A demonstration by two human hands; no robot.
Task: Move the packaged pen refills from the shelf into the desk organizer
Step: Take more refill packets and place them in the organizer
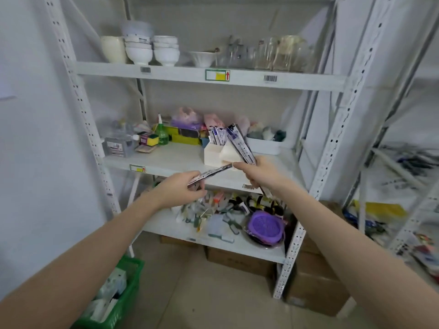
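Observation:
A white desk organizer (213, 154) stands on the middle shelf (171, 160), with several packaged pen refills (217, 135) upright in its back compartment. My left hand (180, 191) pinches one long refill packet (210, 173) that slants up to the right, in front of the shelf edge. My right hand (257, 172) grips a bundle of refill packets (240, 144) that leans up and to the left over the organizer; their lower ends stick out below the hand. The tip of the left packet nearly meets my right hand's fingers.
Bowls (152, 49) and glass jars (278, 53) fill the top shelf. Bottles, sponges and bags crowd the back of the middle shelf. The lower shelf holds a purple strainer (264, 226) and small clutter. A green basket (118, 302) and cardboard boxes (316, 286) sit on the floor.

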